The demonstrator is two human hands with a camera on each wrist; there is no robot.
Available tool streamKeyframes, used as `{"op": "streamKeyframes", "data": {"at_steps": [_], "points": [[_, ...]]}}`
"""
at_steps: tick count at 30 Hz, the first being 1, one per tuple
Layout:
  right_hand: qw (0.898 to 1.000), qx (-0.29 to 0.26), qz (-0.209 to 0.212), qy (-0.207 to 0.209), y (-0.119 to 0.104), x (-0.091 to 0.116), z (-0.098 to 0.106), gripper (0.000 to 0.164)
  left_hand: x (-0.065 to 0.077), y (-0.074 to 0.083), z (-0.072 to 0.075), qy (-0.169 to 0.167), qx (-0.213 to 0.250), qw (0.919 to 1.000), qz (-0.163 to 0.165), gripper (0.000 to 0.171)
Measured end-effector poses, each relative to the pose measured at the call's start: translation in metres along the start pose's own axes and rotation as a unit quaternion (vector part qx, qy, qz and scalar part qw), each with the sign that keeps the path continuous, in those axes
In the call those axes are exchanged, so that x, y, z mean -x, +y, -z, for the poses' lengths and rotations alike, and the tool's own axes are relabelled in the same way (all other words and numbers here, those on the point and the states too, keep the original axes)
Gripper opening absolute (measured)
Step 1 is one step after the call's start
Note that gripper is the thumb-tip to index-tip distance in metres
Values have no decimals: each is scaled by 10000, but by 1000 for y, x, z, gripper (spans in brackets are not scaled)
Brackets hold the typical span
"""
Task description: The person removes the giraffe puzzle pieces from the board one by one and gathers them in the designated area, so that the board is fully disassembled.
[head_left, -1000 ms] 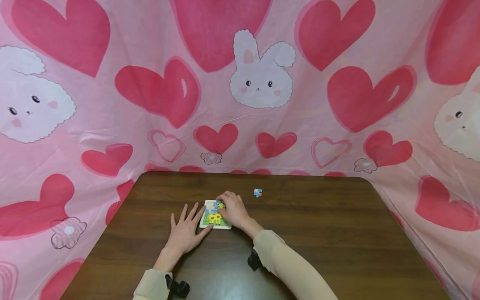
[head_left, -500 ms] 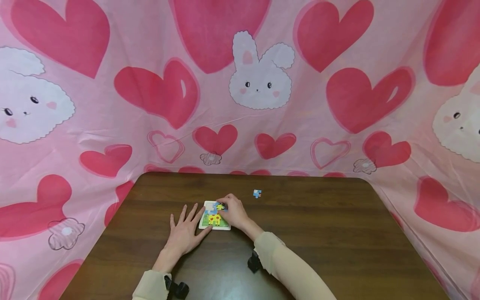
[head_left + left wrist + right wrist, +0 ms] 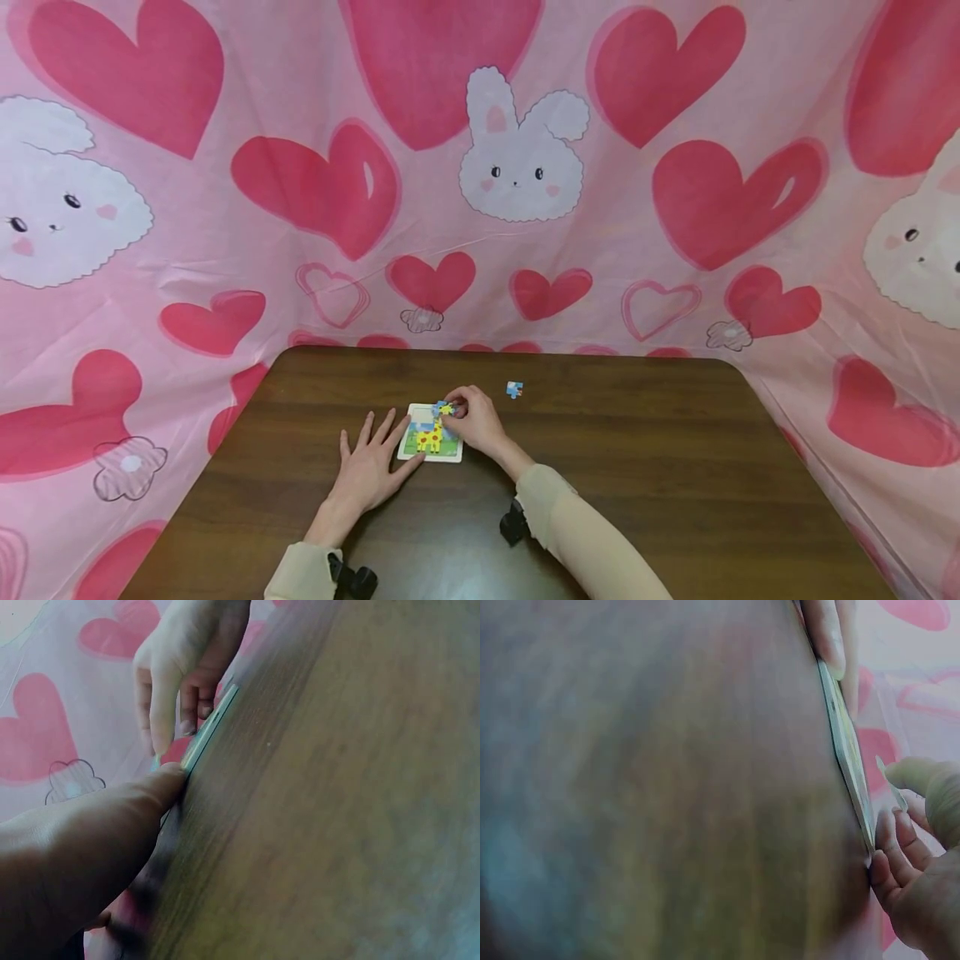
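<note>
A small framed jigsaw puzzle (image 3: 430, 443) with a yellow giraffe on green and blue lies on the table, its upper part a pale bare area. My right hand (image 3: 477, 425) pinches a puzzle piece (image 3: 445, 409) with the giraffe's head between thumb and fingers, over the frame's upper right corner. In the right wrist view the thin piece (image 3: 902, 800) stands tilted above the board. My left hand (image 3: 367, 471) is spread flat, index fingertip at the frame's left edge and thumb on its near edge. The left wrist view shows that thumb (image 3: 169, 780) on the rim.
One loose blue puzzle piece (image 3: 514, 389) lies on the brown wooden table (image 3: 637, 467), beyond and right of the frame. A pink curtain (image 3: 600, 242) with hearts and rabbits hangs behind the table and along its sides.
My right hand has shifted slightly right with the giraffe-head piece, uncovering more of the puzzle. The left hand has stayed in place on the frame.
</note>
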State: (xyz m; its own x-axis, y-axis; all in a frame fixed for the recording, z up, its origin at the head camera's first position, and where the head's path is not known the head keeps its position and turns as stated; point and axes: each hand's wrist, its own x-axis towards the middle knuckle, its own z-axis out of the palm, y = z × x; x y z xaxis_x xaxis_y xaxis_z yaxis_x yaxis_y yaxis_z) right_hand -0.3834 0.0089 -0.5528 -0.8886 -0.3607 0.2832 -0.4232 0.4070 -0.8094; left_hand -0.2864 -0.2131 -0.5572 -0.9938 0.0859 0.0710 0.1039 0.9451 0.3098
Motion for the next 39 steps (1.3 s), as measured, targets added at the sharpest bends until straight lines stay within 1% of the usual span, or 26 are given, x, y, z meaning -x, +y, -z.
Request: {"op": "streamKeyframes", "data": {"at_steps": [3,6,12,18,22,25,29,34,39], "points": [[9997,-30,-212,-135,-5,1,5,24,0,0,0,-6,18,10000,-10,82],[9994,-37,-284,-190,-6,2,8,24,1,0,0,-22,35,10000,-6,83],[9994,-240,-182,-153,-2,3,14,24,0,1,0,-26,81,10000,-12,84],[9995,-295,-83,-117,0,5,27,25,0,1,-1,-38,92,9999,-19,85],[9990,-392,-218,-5,2,6,40,26,0,0,-1,-27,100,9999,-18,85],[9983,-512,-235,163,6,6,52,25,0,-2,-1,-37,116,9999,-19,85],[9973,-570,-315,336,16,8,69,23,1,-3,-1,-44,116,9999,-30,85],[9972,-462,-439,400,28,13,95,23,1,-4,0,-49,141,9999,-47,85],[9965,-231,-597,533,43,19,119,23,0,-4,1,-78,126,9999,-47,85]]}}
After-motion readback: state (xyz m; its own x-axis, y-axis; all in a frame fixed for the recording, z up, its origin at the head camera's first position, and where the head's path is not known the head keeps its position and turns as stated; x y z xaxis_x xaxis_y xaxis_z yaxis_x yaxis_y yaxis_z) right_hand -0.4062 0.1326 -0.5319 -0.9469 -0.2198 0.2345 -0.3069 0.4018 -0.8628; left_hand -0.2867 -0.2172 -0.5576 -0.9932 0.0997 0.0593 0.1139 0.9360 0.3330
